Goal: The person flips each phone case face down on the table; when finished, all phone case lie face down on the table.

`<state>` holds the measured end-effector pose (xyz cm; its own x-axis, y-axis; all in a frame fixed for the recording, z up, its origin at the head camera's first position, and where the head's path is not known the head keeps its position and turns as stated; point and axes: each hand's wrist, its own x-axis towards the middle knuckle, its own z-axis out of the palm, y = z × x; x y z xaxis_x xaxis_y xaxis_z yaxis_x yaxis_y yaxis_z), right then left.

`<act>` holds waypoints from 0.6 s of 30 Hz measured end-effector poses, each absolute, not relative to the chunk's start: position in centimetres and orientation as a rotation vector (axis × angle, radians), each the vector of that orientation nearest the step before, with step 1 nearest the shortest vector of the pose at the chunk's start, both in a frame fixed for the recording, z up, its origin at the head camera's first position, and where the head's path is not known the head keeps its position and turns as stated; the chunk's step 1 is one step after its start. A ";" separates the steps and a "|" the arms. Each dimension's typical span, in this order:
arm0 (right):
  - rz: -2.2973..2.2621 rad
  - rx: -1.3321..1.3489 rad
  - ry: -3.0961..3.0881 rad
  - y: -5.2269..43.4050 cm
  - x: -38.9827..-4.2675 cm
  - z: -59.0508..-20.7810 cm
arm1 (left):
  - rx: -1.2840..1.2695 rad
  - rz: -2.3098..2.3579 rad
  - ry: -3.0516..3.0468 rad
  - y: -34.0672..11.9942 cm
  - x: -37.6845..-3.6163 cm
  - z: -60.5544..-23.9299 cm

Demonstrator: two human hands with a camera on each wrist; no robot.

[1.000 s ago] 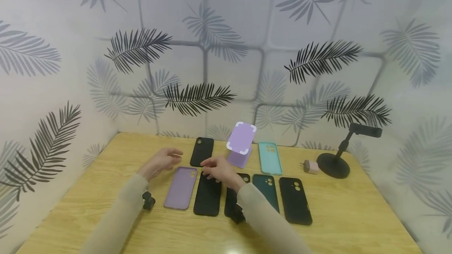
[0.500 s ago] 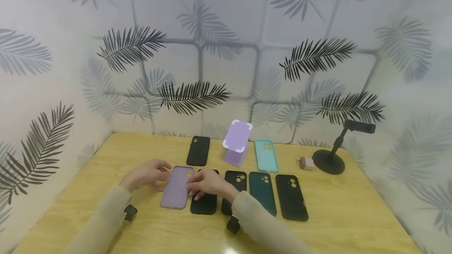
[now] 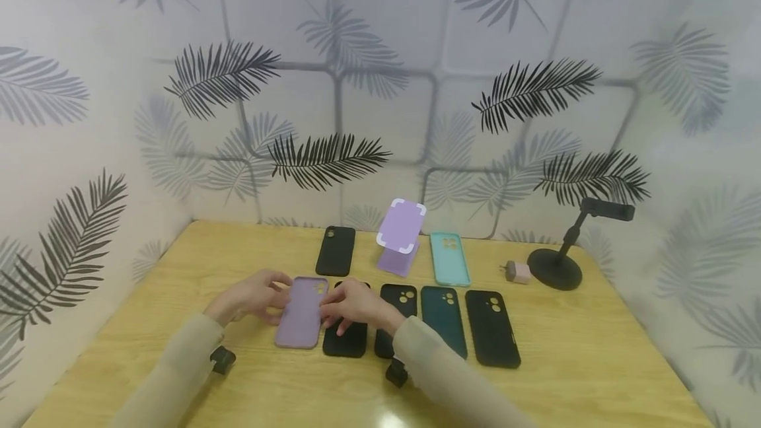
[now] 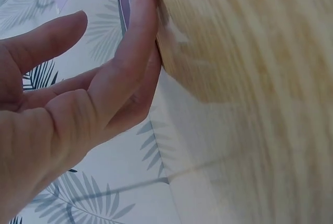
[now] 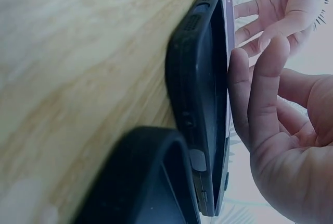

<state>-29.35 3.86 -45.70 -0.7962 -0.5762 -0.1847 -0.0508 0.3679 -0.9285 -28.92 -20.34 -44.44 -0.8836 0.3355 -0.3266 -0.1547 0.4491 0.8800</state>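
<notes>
While both hands frame purple phone case (image 3: 302, 311) lying flat on tabletop (image 3: 178, 269): left hand (image 3: 252, 296) touches its left edge, fingers straight, grip open. Right hand (image 3: 351, 306) rests on black case (image 3: 346, 339), fingertips at purple case's right edge, open. Best pinch both long edges evenly. Bare wood left; more cases crowd right.

wooden table (image 3: 594, 362), phone cases (image 3: 492, 327), charger (image 3: 518, 272), stand (image 3: 557, 263)

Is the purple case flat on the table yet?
Flat: the purple case lies level on the table, both hands touching its edges.
</notes>
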 end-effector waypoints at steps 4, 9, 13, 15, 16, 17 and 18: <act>-1.428 -0.535 2.140 4.2 -29.5 -45.5 | 0.152 1.487 2.187 -20.4 -29.3 -44.6; -1.421 -0.510 2.144 3.9 -29.5 -45.7 | 0.156 1.572 2.096 -21.1 -29.6 -45.3; -1.426 -0.482 2.133 3.6 -29.4 -45.6 | 0.185 1.627 2.017 -21.8 -30.1 -45.5; -1.432 -0.472 2.122 3.5 -29.4 -45.5 | 0.212 1.659 1.971 -22.1 -30.3 -45.4; -1.435 -0.466 2.118 3.4 -29.3 -45.4 | 0.226 1.671 1.951 -22.2 -30.4 -45.3; -1.438 -0.463 2.112 3.3 -29.3 -45.4 | 0.243 1.680 1.933 -22.2 -30.5 -45.2; -1.442 -0.457 2.105 3.2 -29.3 -45.3 | 0.261 1.690 1.912 -22.3 -30.5 -45.1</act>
